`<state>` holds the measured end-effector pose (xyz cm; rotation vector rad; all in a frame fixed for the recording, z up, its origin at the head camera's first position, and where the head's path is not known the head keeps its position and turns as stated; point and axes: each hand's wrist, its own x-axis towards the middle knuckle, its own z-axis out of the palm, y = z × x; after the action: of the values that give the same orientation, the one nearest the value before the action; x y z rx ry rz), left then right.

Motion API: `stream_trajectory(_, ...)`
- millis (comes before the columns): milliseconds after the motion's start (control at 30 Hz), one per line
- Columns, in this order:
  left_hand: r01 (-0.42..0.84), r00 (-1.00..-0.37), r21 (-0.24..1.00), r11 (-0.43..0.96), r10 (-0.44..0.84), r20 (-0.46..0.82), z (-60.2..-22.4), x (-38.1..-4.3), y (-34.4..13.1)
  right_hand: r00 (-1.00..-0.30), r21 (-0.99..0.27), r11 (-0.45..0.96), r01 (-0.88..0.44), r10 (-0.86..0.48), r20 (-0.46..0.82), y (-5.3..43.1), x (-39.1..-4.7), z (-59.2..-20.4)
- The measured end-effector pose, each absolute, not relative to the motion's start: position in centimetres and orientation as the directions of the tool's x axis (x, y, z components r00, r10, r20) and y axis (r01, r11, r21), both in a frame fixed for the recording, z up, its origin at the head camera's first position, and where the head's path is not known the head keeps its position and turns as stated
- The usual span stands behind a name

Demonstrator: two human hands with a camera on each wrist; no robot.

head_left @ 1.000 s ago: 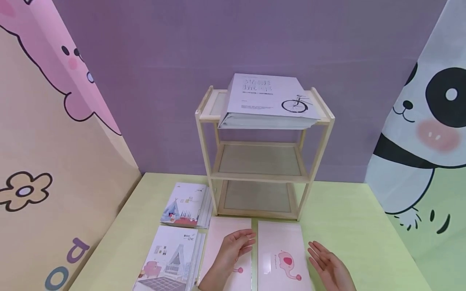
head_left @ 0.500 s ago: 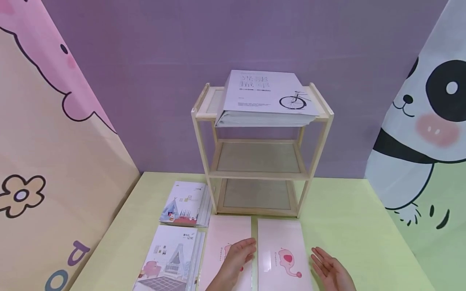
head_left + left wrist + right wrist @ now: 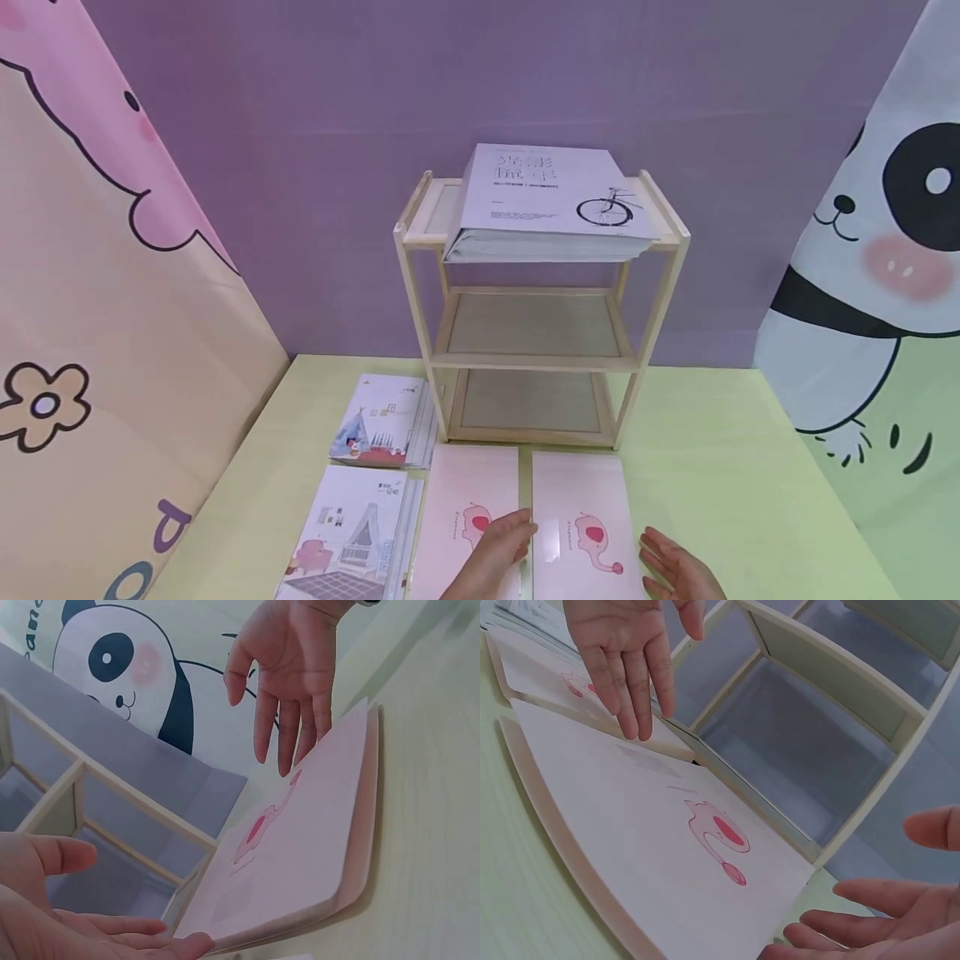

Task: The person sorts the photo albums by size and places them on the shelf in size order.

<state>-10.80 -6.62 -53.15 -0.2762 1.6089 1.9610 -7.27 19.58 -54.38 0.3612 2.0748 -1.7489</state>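
Two pale pink albums with elephant drawings lie side by side before a wooden rack. My left hand (image 3: 495, 552) is at the narrow gap between them, its straight fingertips right at the inner edge of the right pink album (image 3: 581, 492); its forearm side overlaps the left pink album (image 3: 468, 475). Beyond the outer edge of the right album, my right hand (image 3: 681, 568) faces inward with extended fingers. In the left wrist view, the left hand (image 3: 97, 915) has its fingers low along the album's side. The right wrist view shows the right hand (image 3: 885, 922) beside the opposite side. Neither holds anything.
The three-tier wooden rack (image 3: 534, 363) stands behind the albums, with a thick white bicycle-cover album (image 3: 551, 196) on top. To the left lie white albums, one with a tent picture (image 3: 378, 421) and one with a house picture (image 3: 341, 529). A purple wall (image 3: 337, 167) closes the back.
My left hand has moved down and right, from over the left pink album to the gap. My right hand has lowered slightly at the right album's outer side. The albums stay put.
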Motion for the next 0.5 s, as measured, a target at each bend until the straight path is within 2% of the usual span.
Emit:
stream_trajectory(67,-0.610,-0.769,0.785,-0.112,0.324,-0.551,-53.0,-10.1,-6.8,-0.909,-0.866,0.313,0.389,-0.024,-0.417,19.0,-6.2,-54.4)
stream_trajectory(133,-0.602,-0.773,0.791,-0.106,0.325,-0.545,-53.2,-10.1,-6.7,-0.912,-0.859,0.343,0.379,-0.016,-0.409,19.0,-6.1,-54.9)
stream_trajectory(333,-0.473,-0.852,0.881,0.005,0.252,-0.459,-53.9,-11.1,-6.4,-0.889,-0.875,0.266,0.405,-0.108,-0.445,20.4,-7.4,-56.6)
stream_trajectory(467,-0.541,-0.812,0.841,-0.031,0.281,-0.512,-54.0,-10.6,-6.5,-0.862,-0.871,0.234,0.432,-0.178,-0.475,21.3,-7.6,-57.0)
stream_trajectory(500,-0.559,-0.800,0.829,-0.037,0.288,-0.527,-54.0,-10.4,-6.4,-0.855,-0.874,0.170,0.456,-0.190,-0.483,21.4,-7.8,-57.1)
